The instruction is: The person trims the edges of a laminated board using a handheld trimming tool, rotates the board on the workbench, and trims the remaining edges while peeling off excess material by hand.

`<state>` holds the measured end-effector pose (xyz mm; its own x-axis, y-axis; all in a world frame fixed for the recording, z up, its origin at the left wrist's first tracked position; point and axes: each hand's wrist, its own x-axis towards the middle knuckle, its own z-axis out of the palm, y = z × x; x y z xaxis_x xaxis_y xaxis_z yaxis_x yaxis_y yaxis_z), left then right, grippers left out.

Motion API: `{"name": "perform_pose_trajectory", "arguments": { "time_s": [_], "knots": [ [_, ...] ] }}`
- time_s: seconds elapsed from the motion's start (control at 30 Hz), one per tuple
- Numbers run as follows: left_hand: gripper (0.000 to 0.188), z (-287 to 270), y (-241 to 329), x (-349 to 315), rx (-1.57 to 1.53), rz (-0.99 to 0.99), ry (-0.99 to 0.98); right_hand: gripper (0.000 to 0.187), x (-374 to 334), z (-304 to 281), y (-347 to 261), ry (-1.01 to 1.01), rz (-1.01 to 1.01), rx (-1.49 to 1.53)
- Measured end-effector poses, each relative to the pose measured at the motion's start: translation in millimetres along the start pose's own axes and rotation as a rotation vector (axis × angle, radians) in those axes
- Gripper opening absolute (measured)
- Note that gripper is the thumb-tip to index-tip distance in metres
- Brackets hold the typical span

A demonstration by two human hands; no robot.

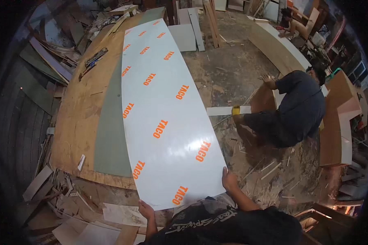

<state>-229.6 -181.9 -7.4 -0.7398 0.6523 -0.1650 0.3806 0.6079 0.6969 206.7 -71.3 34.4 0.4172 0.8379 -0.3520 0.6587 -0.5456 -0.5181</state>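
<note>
At the far left, dark floorboards (24, 118) and a litter of wood offcuts (49, 192) border a large plywood table (75, 118), on whose far left part lies one dark hand tool (93, 61). A single grey-green board (112, 134) lies on the table, its long axis running from near to far. Partly over that board lies one long white laminate sheet (167, 110) with orange lettering repeated across it; its long axis also runs near to far, the narrow far end pointing toward the far edge of the table and the near end overhanging the table toward the person. The person's left hand (146, 210) is at the near left corner of the sheet, fingers curled up against its near edge; how tightly it grips cannot be told. The right hand (230, 179) rests on the near right corner, fingers bent over the sheet's edge with the thumb side on top, holding it. To the right, on the sawdust-covered floor (221, 77), one other person in dark clothes (294, 110) crouches beside a curved brown panel (263, 98), with a white strip (223, 110) and a yellow object (236, 110) just beside them. Further right stands one wooden cabinet piece (339, 122), and more boards (192, 32) lie at the far side.
</note>
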Motion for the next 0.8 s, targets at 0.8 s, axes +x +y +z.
{"name": "perform_pose_trajectory", "arguments": {
  "time_s": [0.8],
  "knots": [
    [0.058, 114.2, 9.8, 21.6, 0.108, 0.028, 0.197, 0.071, 163.1, -18.5, -35.7, -0.139, -0.082, -0.026]
  ]
}}
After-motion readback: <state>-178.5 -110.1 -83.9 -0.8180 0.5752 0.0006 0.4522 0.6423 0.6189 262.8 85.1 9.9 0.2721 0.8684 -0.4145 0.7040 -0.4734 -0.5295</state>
